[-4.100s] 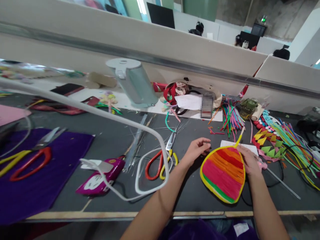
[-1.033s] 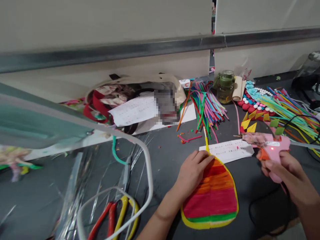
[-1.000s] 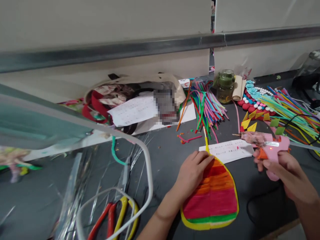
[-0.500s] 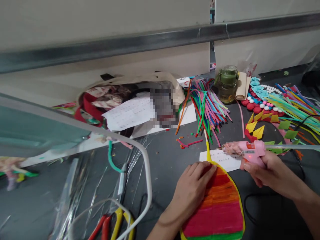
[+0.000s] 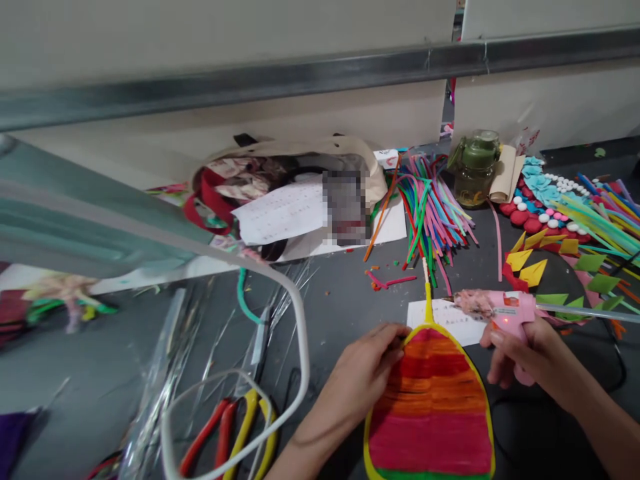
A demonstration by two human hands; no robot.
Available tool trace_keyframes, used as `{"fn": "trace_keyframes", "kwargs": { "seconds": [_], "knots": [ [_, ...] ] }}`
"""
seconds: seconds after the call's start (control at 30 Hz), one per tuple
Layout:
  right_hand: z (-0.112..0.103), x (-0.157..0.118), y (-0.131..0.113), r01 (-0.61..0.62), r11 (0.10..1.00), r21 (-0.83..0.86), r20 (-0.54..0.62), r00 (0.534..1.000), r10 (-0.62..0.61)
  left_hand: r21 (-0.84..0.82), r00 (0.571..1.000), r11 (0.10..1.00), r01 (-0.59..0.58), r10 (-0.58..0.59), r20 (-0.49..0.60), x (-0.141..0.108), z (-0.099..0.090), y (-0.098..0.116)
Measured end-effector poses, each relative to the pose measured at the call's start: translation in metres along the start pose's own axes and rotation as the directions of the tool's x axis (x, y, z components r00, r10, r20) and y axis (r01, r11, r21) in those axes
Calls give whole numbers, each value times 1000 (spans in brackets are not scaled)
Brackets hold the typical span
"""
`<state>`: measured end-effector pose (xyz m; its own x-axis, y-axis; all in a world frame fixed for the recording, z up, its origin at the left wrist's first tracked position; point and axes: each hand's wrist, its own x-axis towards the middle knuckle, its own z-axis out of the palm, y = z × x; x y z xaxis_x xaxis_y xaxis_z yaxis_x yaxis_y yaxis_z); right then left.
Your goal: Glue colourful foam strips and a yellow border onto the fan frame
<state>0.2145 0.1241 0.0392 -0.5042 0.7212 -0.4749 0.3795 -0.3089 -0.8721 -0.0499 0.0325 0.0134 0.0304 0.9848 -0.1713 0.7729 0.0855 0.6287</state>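
Note:
A flat, paddle-shaped hand fan [image 5: 435, 400] lies at the lower middle, striped red, orange, pink and green. Yellow trim runs round its rim, and its thin handle, wrapped in yellow up to a pale bare tip, points away from me. My left hand [image 5: 373, 363] grips the fan's upper left edge, the thumb hidden from view. In my right hand [image 5: 523, 357] is a pink glue gun [image 5: 510, 308], with a small light glowing on it and a clear glue stick out of its back. Its nozzle points left, just right of the handle and apart from it.
Behind the fan lie a written paper slip [image 5: 465, 327] and a bundle of pipe cleaners [image 5: 435, 207]. A green-lidded jar [image 5: 475, 167] stands farther back. Red and yellow pliers [image 5: 225, 427], a white cable [image 5: 303, 347] and an open cloth bag [image 5: 375, 177] are at left.
My left hand has slid from the top of the fan to its upper left edge, uncovering the red stripe. The glue gun stays in my right hand; the view has shifted slightly left.

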Motion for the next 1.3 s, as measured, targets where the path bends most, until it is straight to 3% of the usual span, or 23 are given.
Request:
{"fn": "trace_keyframes", "kwargs": {
  "seconds": [0.17,0.27,0.4,0.53,0.67,0.8,1.13,1.3],
  "knots": [
    [-2,3,2,-52,993,108,15,999,50,-91,999,995,-35,33,-29,3,-8,8],
    [-4,5,5,-17,989,150,35,999,12,-99,996,991,-90,89,-12,14,-18,6],
    [-8,8,11,33,989,145,24,999,-37,56,990,989,-138,136,33,31,-24,3],
    [-8,11,13,54,998,43,-39,998,-53,284,980,954,-97,141,-139,30,-15,14],
    [-7,9,8,36,997,-62,-51,998,-39,180,970,971,-155,184,-157,15,1,31],
    [-8,6,6,-23,995,-102,64,997,30,84,954,973,-217,230,-194,7,14,38],
    [-5,5,-1,-103,990,-93,94,989,112,300,871,878,-374,443,-211,3,28,20],
    [-2,8,11,-29,994,-106,92,995,39,315,879,867,-385,449,-160,1,27,13]
  ]
}}
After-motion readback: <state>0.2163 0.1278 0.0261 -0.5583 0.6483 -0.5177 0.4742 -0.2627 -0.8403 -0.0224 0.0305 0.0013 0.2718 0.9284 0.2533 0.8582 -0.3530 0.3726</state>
